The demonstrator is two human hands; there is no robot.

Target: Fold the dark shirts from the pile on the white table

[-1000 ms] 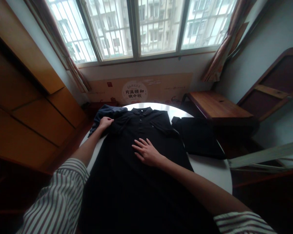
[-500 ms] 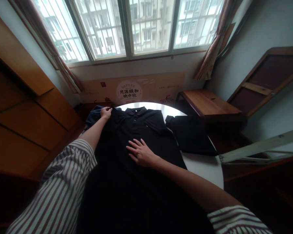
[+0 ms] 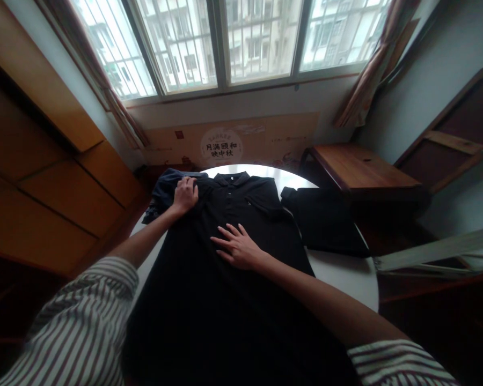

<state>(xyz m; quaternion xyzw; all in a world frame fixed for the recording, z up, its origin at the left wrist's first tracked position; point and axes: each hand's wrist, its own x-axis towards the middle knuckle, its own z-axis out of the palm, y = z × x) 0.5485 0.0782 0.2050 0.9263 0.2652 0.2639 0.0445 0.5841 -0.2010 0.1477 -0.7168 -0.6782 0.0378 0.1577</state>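
Observation:
A black polo shirt lies spread front side up, its collar at the far end and its lower part reaching toward me. My right hand rests flat on the chest with fingers spread. On the sleeve at the shirt's left side lies my left hand, palm down, its fingers slightly bent over the cloth with no visible pinch. Just beyond that hand sits a heap of dark blue clothing.
A white round-edged table bears the clothes. Folded black clothing lies at its right. Beyond stands a wooden side table, with a pale metal bar nearer at right. Wooden cabinets line the left.
My left hand has gone from pinching the shirt's left sleeve area to lying over it, slightly nearer me. The sleeve now lies lower, folded inward. My right hand stays on the chest.

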